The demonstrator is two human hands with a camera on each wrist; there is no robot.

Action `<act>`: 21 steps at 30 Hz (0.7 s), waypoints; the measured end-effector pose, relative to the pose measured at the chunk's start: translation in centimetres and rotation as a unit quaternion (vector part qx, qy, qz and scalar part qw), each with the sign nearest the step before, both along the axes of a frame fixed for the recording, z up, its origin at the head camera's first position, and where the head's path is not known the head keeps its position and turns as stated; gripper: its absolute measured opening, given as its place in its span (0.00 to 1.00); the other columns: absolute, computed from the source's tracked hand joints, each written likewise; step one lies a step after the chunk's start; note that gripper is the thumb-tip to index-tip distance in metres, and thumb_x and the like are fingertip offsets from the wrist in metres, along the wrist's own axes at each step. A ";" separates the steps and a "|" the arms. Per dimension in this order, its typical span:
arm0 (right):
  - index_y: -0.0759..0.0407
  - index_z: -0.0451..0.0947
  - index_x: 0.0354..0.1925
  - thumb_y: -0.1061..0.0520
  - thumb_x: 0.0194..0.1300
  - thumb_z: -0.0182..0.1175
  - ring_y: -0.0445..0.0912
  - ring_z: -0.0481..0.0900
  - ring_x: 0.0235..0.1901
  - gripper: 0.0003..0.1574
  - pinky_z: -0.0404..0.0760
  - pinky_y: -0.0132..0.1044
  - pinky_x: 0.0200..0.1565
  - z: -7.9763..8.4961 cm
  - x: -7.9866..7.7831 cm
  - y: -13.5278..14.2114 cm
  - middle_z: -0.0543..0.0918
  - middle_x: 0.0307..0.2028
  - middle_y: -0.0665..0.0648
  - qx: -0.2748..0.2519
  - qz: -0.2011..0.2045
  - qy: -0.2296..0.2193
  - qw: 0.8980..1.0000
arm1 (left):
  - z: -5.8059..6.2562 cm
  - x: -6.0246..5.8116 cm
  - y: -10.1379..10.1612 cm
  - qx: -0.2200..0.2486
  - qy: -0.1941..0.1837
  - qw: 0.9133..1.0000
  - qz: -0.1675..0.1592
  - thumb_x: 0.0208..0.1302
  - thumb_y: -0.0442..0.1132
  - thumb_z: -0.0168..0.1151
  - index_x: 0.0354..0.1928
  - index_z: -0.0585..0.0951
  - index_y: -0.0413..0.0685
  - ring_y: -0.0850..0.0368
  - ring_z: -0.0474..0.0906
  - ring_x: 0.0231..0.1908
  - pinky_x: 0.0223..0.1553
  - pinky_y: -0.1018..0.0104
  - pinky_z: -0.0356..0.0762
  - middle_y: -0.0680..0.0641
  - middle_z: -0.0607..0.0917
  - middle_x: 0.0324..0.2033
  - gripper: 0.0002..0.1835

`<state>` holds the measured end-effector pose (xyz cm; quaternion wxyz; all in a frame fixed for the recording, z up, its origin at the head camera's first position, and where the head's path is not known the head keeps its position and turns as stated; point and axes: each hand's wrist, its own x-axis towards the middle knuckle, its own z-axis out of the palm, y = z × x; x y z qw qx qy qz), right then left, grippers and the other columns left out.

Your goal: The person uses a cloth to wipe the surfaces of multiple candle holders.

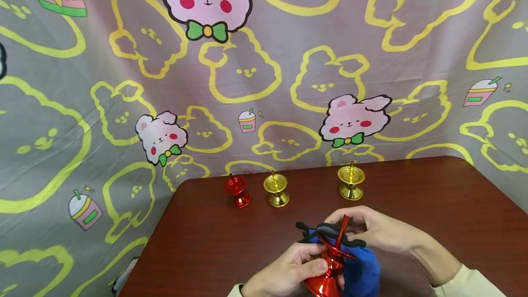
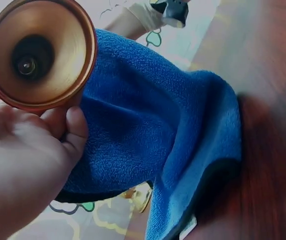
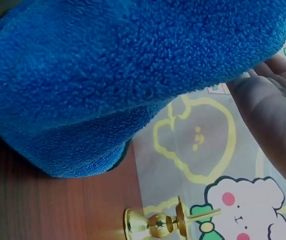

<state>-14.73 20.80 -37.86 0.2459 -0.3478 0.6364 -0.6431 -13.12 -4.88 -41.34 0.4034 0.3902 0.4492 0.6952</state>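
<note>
In the head view my left hand grips a shiny red candle holder by its narrow stem, tilted, its thin red rod pointing up. The left wrist view looks into the holder's hollow round base. Just behind it, my right hand holds a blue towel with dark edging near its upper edge. The towel hangs down beside the holder and its dark edge lies about the dish. In the right wrist view the towel hides most of the right fingers.
Towards the table's back edge stand a smaller-looking red candle holder, a gold candle holder and another gold candle holder farther right. A patterned cloth hangs behind the brown table.
</note>
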 end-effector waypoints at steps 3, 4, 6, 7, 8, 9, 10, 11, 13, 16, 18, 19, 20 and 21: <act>0.63 0.75 0.60 0.67 0.71 0.55 0.59 0.79 0.50 0.20 0.73 0.49 0.57 0.1 -0.5 -0.4 0.83 0.49 0.68 0.015 0.004 0.013 1.000 | 0.0 0.0 -0.2 -0.003 -0.003 1.000 0.002 0.82 0.38 0.41 0.63 0.62 0.17 0.61 0.82 0.42 0.42 0.72 0.80 0.07 0.63 0.45 0.25; 0.63 0.75 0.60 0.67 0.71 0.55 0.59 0.79 0.50 0.20 0.72 0.51 0.56 0.1 -0.6 -0.5 0.83 0.48 0.68 0.017 0.005 0.013 1.000 | 0.0 0.0 -0.2 -0.008 -0.010 1.000 0.000 0.82 0.40 0.41 0.64 0.62 0.18 0.61 0.82 0.42 0.44 0.71 0.80 0.07 0.63 0.46 0.26; 0.64 0.75 0.59 0.66 0.71 0.56 0.58 0.79 0.50 0.19 0.71 0.53 0.56 -0.1 -0.9 -0.8 0.83 0.47 0.68 0.019 0.008 0.006 1.000 | 0.0 0.0 -0.3 -0.015 -0.030 0.999 -0.008 0.82 0.42 0.42 0.64 0.61 0.18 0.60 0.81 0.45 0.49 0.69 0.79 0.07 0.61 0.47 0.27; 0.64 0.75 0.59 0.67 0.71 0.56 0.58 0.79 0.49 0.19 0.71 0.54 0.56 -0.2 -1.0 -0.9 0.83 0.47 0.67 0.017 0.013 0.004 1.000 | 0.0 0.0 -0.3 -0.016 -0.039 0.999 -0.014 0.82 0.43 0.42 0.65 0.60 0.17 0.60 0.81 0.46 0.51 0.68 0.78 0.07 0.60 0.48 0.29; 0.65 0.75 0.59 0.67 0.71 0.56 0.58 0.80 0.49 0.19 0.71 0.54 0.56 -0.4 -1.2 -1.0 0.83 0.47 0.67 0.010 0.020 -0.001 1.000 | -0.1 0.0 -0.4 -0.014 -0.045 0.999 -0.020 0.82 0.44 0.41 0.65 0.59 0.17 0.60 0.80 0.47 0.53 0.66 0.77 0.07 0.59 0.48 0.30; 0.66 0.75 0.59 0.68 0.71 0.55 0.58 0.80 0.48 0.19 0.72 0.54 0.56 -0.6 -1.3 -1.2 0.84 0.47 0.67 0.002 0.029 -0.004 1.000 | -0.2 0.0 -0.4 -0.012 -0.051 0.998 -0.026 0.82 0.45 0.41 0.65 0.58 0.17 0.60 0.79 0.48 0.55 0.66 0.76 0.10 0.63 0.47 0.31; 0.67 0.74 0.59 0.68 0.71 0.54 0.58 0.81 0.48 0.19 0.73 0.54 0.56 -0.8 -1.4 -1.3 0.84 0.47 0.67 -0.010 0.040 -0.008 0.999 | -0.4 0.0 -0.4 -0.007 -0.057 0.998 -0.034 0.82 0.45 0.40 0.65 0.57 0.16 0.60 0.79 0.48 0.57 0.65 0.75 0.11 0.63 0.47 0.31; 0.68 0.74 0.59 0.69 0.71 0.54 0.57 0.81 0.48 0.19 0.74 0.53 0.57 -1.1 -1.5 -1.4 0.84 0.47 0.67 -0.021 0.050 -0.013 0.998 | -0.6 0.1 -0.4 -0.001 -0.059 0.998 -0.038 0.82 0.45 0.39 0.65 0.56 0.15 0.61 0.78 0.48 0.57 0.66 0.75 0.15 0.68 0.47 0.32; 0.70 0.73 0.59 0.70 0.71 0.52 0.56 0.82 0.48 0.19 0.74 0.52 0.58 -1.7 -1.8 -1.8 0.84 0.48 0.66 -0.049 0.069 -0.019 0.996 | -1.0 0.4 -0.3 0.012 -0.070 0.996 -0.046 0.83 0.46 0.36 0.65 0.53 0.13 0.61 0.76 0.48 0.58 0.67 0.73 0.28 0.75 0.46 0.33; 0.72 0.73 0.58 0.71 0.71 0.51 0.53 0.82 0.49 0.18 0.75 0.47 0.59 -2.5 -1.9 -2.3 0.85 0.49 0.63 -0.091 0.090 -0.032 0.991 | -1.7 1.0 -0.3 0.011 -0.102 0.993 -0.051 0.83 0.46 0.34 0.67 0.51 0.14 0.62 0.74 0.50 0.58 0.69 0.71 0.45 0.79 0.48 0.33; 0.73 0.74 0.57 0.71 0.71 0.51 0.49 0.82 0.48 0.17 0.76 0.43 0.57 -3.0 -2.0 -2.8 0.85 0.48 0.61 -0.116 0.103 -0.028 0.988 | -2.0 1.5 -0.3 0.004 -0.135 0.990 -0.052 0.83 0.47 0.34 0.69 0.53 0.19 0.62 0.73 0.53 0.59 0.69 0.69 0.53 0.78 0.52 0.33; 0.73 0.74 0.56 0.71 0.71 0.51 0.48 0.82 0.48 0.17 0.77 0.41 0.56 -3.2 -2.0 -3.0 0.85 0.48 0.59 -0.126 0.109 -0.025 0.986 | -2.1 1.7 -0.3 -0.002 -0.143 0.988 -0.050 0.82 0.48 0.35 0.70 0.53 0.19 0.63 0.73 0.52 0.58 0.71 0.69 0.54 0.79 0.51 0.34; 0.73 0.74 0.55 0.71 0.72 0.51 0.46 0.81 0.47 0.16 0.78 0.40 0.54 -3.4 -2.0 -3.2 0.85 0.48 0.58 -0.135 0.114 -0.021 0.984 | -2.1 1.9 -0.3 -0.010 -0.152 0.987 -0.045 0.82 0.49 0.37 0.70 0.54 0.19 0.65 0.74 0.52 0.58 0.71 0.70 0.54 0.79 0.52 0.35; 0.72 0.75 0.54 0.71 0.71 0.51 0.45 0.81 0.46 0.15 0.78 0.39 0.53 -3.6 -2.1 -3.4 0.85 0.47 0.57 -0.143 0.121 -0.011 0.982 | -2.2 2.1 -0.3 -0.015 -0.155 0.987 -0.042 0.82 0.50 0.39 0.70 0.54 0.20 0.65 0.74 0.53 0.58 0.72 0.69 0.52 0.79 0.55 0.36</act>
